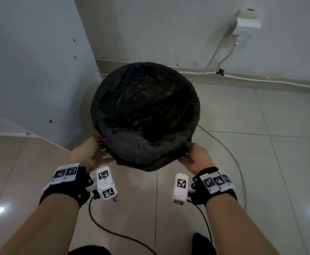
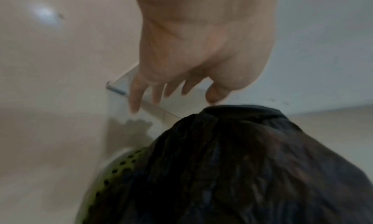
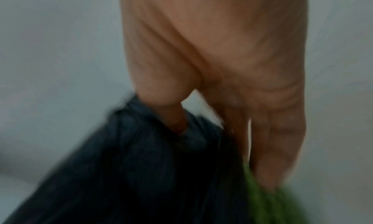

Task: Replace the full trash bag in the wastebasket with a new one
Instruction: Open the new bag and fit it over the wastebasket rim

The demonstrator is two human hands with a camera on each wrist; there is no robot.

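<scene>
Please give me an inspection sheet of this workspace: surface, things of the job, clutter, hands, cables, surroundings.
Surface: glossy tiled floor, light glare.
Job's things: black trash bag still lining the green perforated wastebasket, edge folded over the rim; no new bag seen.
Clutter: nothing seen.
Hands: left hand open, fingers spread beside the rim; right hand with thumb on the bag edge, grip blurred.
Cables: white cable across the floor; black wrist-camera cables.
Surroundings: white wall, wall socket with plug, white panel on the left.

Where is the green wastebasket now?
In the head view the green wastebasket stands on the tiled floor beside the white cabinet, covered by the black trash bag.
</scene>
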